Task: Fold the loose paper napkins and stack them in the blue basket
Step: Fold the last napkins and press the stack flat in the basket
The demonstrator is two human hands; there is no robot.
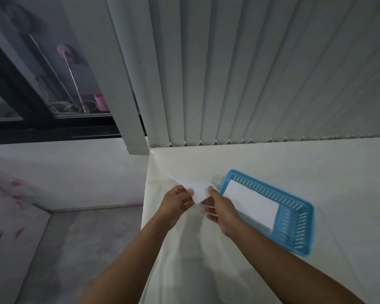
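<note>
A white paper napkin (198, 190) is held in the air above the table's left edge, pinched between both hands. My left hand (178, 204) grips its left side and my right hand (220, 208) grips its right side. Just to the right lies the blue slotted basket (294, 229), set at an angle on the white tablecloth (250, 270). Folded white napkins (251, 204) lie flat inside the basket's upper half.
Vertical blinds (250, 73) hang behind the table. A window (42, 84) at the left shows pink items outside. The grey floor (79, 249) drops away left of the table edge, beside a floral fabric (2, 216).
</note>
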